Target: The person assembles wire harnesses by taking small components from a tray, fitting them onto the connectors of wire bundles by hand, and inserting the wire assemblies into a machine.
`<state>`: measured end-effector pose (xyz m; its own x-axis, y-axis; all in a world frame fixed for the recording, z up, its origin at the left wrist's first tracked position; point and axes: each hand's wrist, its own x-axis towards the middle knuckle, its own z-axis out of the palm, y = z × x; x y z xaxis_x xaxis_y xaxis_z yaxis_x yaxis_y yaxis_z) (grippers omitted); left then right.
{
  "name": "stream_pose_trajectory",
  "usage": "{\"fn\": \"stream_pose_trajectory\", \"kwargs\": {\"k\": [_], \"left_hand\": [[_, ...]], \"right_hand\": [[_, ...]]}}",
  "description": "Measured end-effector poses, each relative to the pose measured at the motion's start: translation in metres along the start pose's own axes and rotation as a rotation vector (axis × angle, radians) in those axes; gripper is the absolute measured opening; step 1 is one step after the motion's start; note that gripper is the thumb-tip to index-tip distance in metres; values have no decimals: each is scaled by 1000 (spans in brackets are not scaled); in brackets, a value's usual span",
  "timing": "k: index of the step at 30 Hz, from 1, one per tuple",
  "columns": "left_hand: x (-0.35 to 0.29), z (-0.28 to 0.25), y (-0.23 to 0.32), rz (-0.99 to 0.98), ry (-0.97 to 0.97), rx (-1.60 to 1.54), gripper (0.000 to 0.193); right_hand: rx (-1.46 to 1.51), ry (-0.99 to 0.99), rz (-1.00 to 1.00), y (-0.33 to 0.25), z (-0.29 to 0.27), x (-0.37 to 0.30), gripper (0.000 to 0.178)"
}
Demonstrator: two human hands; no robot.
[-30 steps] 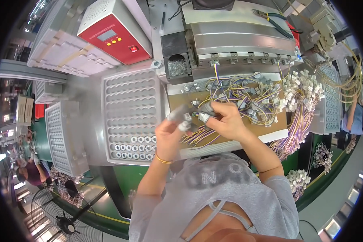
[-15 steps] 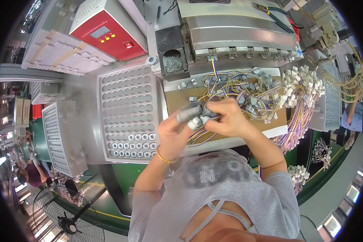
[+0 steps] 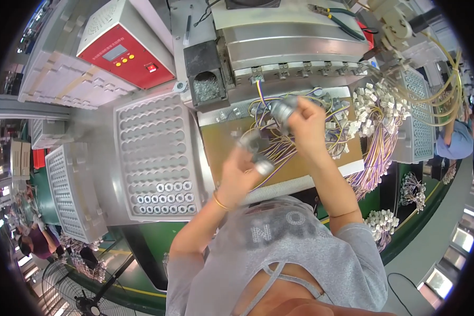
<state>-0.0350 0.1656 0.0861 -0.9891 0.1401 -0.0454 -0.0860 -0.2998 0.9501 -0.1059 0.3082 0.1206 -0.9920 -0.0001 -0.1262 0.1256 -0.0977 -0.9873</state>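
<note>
1. The left hand (image 3: 237, 173), blurred, is over the near-left part of the brown board (image 3: 217, 152); its thumb and fingers stand apart, with a gap between the covered tips, but whether anything small is gripped I cannot tell.
2. The right hand (image 3: 308, 129) is farther forward, over the wires (image 3: 280, 151), its fingers bent and bunched with the thumb; blur hides whether they grip one.
3. Grey covers sheathe fingertips on both hands.
4. The wires, thin, smooth, yellow and purple, lie on the board in a loose tangle behind and between the hands, with straighter strands near the left hand.
5. On the right, a bundle (image 3: 371, 160) of similar wires droops over the board's side, topped by blocky white plugs (image 3: 380, 109).
6. Behind the wires runs a shiny metal block (image 3: 295, 47) with a row of small clips (image 3: 305, 70) along its front.
7. Left of the board, a pale moulded tray (image 3: 151, 154) with scalloped rows carries ring-shaped metal parts (image 3: 163, 199) in its nearest rows.
</note>
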Motion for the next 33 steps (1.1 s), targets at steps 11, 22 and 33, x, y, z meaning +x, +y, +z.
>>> {"fn": "stream_pose_trajectory", "kwargs": {"k": [11,22,33], "left_hand": [[-11,-25,-5,-49,-193,614,18],[-16,-63,45,194,64,911,22],[-59,-153,-4,27,666,889,29]], "right_hand": [[167,270,-46,12,-6,33,11],[-592,161,-188,1,-21,8,13],[-726,-483,-490,-1,10,-31,18]]}}
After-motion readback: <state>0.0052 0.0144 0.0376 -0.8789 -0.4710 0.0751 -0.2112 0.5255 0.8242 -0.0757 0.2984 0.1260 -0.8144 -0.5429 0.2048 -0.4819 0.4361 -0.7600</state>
